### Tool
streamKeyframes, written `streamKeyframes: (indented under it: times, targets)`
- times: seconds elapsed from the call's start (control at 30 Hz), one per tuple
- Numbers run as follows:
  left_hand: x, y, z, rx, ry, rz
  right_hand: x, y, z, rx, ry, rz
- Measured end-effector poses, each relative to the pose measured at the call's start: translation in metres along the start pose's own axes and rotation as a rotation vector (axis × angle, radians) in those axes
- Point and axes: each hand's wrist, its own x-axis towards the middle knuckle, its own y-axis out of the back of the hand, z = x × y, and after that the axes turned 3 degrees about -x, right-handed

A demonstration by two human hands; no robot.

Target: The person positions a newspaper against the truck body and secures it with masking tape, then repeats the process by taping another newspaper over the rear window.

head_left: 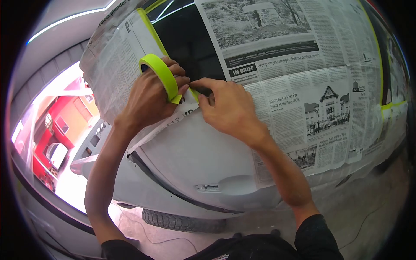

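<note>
A roll of yellow-green masking tape (164, 74) hangs round the fingers of my left hand (151, 97), which is closed near the lower corner of a dark window (190, 43). My right hand (229, 106) is just beside it, thumb and index finger pinched at a short strip of the tape (194, 94) on the window's lower edge. Newspaper (277, 65) covers the panel to the right, and another sheet (117, 60) lies left of the window. Tape runs along the window's left edge. The fingertips of my left hand are partly hidden.
Below my hands is a grey vehicle door with a handle recess (208, 188). A tyre (182, 220) shows underneath, and a thin cable (151, 239) lies on the floor. At the left, a bright opening shows red walls and a white vehicle (56, 155).
</note>
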Motion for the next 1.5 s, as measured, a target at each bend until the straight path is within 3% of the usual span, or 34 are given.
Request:
streamKeyframes:
  times: [0.43,0.93,1.1,1.23,1.33,1.5]
  targets:
    - [-0.003,0.002,0.002,-0.036,0.008,-0.050,-0.010,0.015,-0.002,-0.029,-0.086,-0.045]
    - [-0.028,-0.009,0.047,-0.051,0.000,-0.048,-0.009,0.014,0.000,-0.109,-0.023,-0.051]
    - [-0.043,-0.024,0.057,-0.024,-0.053,-0.021,-0.018,0.019,-0.022,-0.035,-0.033,0.092]
    - [-0.054,-0.023,0.068,-0.147,-0.077,-0.217,-0.019,0.013,-0.033,0.142,0.069,0.163]
    - [-0.060,-0.015,0.065,-0.227,-0.003,-0.026,-0.019,0.017,-0.037,0.142,0.103,0.209]
    - [-0.101,-0.009,0.048,-0.056,0.216,-0.066,-0.011,0.025,-0.040,-0.010,0.270,0.255]
